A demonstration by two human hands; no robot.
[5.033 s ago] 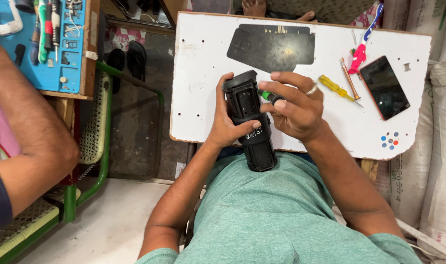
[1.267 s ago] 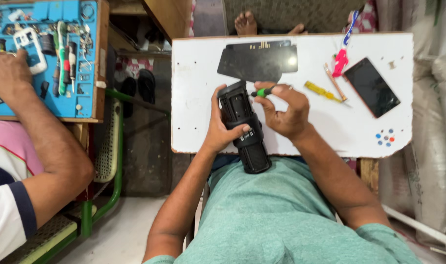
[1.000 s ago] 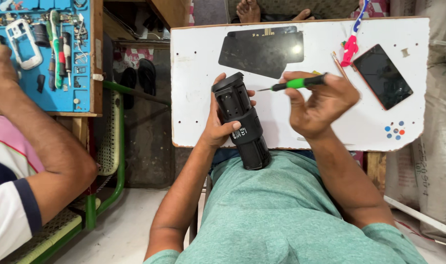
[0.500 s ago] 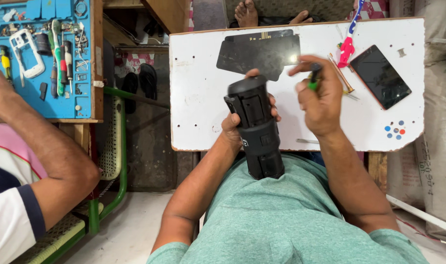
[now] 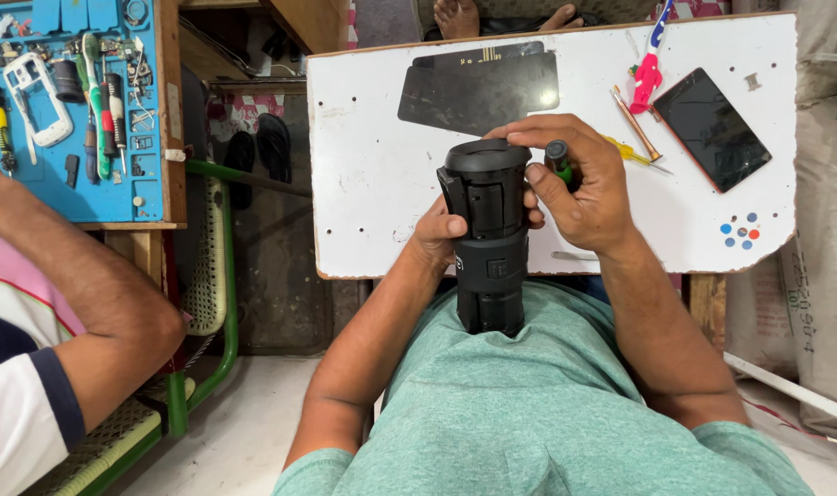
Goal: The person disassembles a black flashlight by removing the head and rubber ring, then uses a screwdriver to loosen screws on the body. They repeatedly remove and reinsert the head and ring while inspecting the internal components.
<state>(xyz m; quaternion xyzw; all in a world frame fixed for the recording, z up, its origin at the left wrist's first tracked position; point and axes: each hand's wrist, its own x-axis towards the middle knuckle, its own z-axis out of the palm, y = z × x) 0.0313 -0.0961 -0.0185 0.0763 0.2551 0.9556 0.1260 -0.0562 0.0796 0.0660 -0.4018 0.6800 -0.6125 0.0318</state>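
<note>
A black cylindrical device, like a large torch or lens, stands upright between the white table's edge and my chest. My left hand grips its side from the left. My right hand holds a green-handled screwdriver in its palm while its fingers rest on the device's top rim.
On the table lie a black panel, a dark phone, a yellow screwdriver, a thin tool and a pink-handled tool. At left, another person's arm rests by a blue tool mat. Sacks stand at right.
The device has been turned from lying tilted to standing upright. My right hand lifted the green screwdriver away, then came back onto the device's top.
</note>
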